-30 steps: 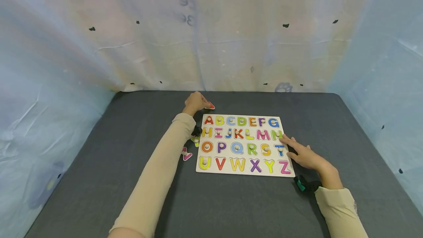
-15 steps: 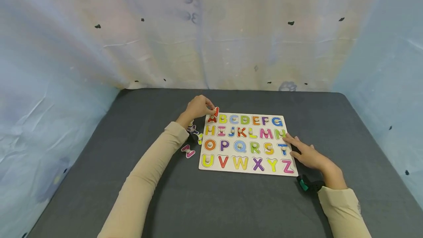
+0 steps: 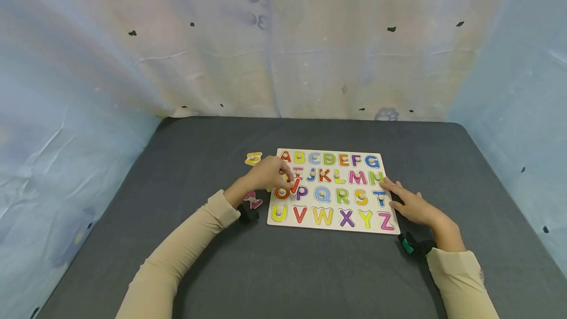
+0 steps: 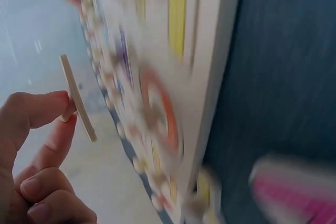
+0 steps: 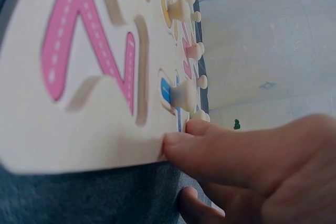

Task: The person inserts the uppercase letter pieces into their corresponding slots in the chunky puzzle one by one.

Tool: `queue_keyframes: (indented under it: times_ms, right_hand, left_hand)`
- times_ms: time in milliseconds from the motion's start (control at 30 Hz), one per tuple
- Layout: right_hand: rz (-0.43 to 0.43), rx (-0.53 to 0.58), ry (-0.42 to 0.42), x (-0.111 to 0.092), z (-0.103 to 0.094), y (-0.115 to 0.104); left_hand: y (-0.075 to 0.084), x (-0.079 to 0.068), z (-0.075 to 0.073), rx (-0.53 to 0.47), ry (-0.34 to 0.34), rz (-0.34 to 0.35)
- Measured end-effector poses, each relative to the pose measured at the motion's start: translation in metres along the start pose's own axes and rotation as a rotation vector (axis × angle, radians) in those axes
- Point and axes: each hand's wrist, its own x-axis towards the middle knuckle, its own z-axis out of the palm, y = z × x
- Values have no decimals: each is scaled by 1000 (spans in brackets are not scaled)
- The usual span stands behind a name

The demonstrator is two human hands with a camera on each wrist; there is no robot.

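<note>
My left hand [image 3: 269,174] pinches a red letter V piece [image 3: 295,185] by its knob, above the left part of the alphabet board [image 3: 290,213]. In the left wrist view the piece [image 4: 77,98] is seen edge-on between thumb and finger, apart from the board. My right hand [image 3: 414,210] touches the board's right edge near N and T with fingers extended. In the right wrist view its thumb lies on the rim below the knobbed T piece [image 5: 181,95]. Knobbed letters fill the upper rows and the U place; the printed V [image 3: 299,214] through Z show no knobs.
Left of the board lie a yellow letter piece [image 3: 253,158] and a pink Z-shaped piece [image 3: 253,200]. A yellow-green piece [image 3: 268,190] is mostly hidden by my left hand. The dark table [image 3: 328,274] ends at a pale curtain [image 3: 310,63].
My left hand has picked the red V piece off the table behind the board and carried it nearer, over the board's left side. The right hand stays at the right edge.
</note>
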Motion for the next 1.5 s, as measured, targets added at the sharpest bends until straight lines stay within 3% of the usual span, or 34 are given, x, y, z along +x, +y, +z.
queue_keyframes:
  times_ms: [333,467,933,1133,1300,1500]
  right_hand:
    - [-4,0,-5,2,-1,4]
    - [1,-1,-9,2,0,5]
    - [-6,-1,-10,1,0,3]
    - [-10,8,-9,0,1,3]
    - [-6,2,-6,0,1,3]
    - [-1,1,-7,0,0,3]
  left_hand:
    - [16,-23,25,-16,-107,59]
    - [19,-24,31,-2,-137,23]
    - [21,-23,38,40,-119,13]
    - [5,-22,35,-24,-95,12]
    - [-15,-23,19,-104,-42,39]
    - [-51,-27,-6,-146,109,29]
